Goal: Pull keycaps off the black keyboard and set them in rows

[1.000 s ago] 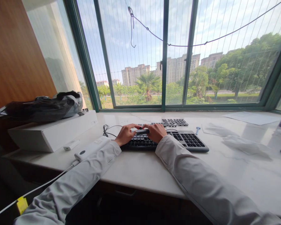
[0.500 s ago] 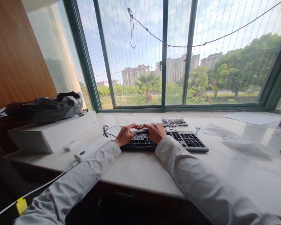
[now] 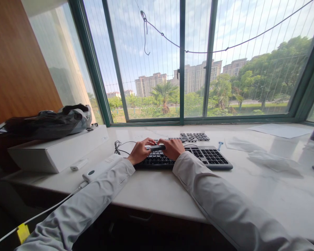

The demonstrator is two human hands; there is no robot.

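A black keyboard (image 3: 216,157) lies on the white marble-look table, with open square key sockets showing on its right part. Above its left half my left hand (image 3: 139,151) and my right hand (image 3: 173,147) hold a long dark-grey bar-shaped keycap (image 3: 157,148) between them. Each hand pinches one end, thumb and fingers closed around it. Fingers hide the ends of the bar, and the hands cover part of the keyboard. Behind the keyboard, loose black keycaps (image 3: 195,136) are laid out in rows.
A small blue tool (image 3: 220,145) lies behind the keyboard's right end. Crumpled clear plastic (image 3: 273,164) and a white sheet (image 3: 281,131) are at the right. To the left are a white power bank (image 3: 102,169) with a cable, and a white box (image 3: 57,150) bearing a dark bag (image 3: 45,122).
The view has shifted very slightly. My right fingers have moved a little along the bar-shaped keycap, so more of its top shows; both hands keep hold of it.
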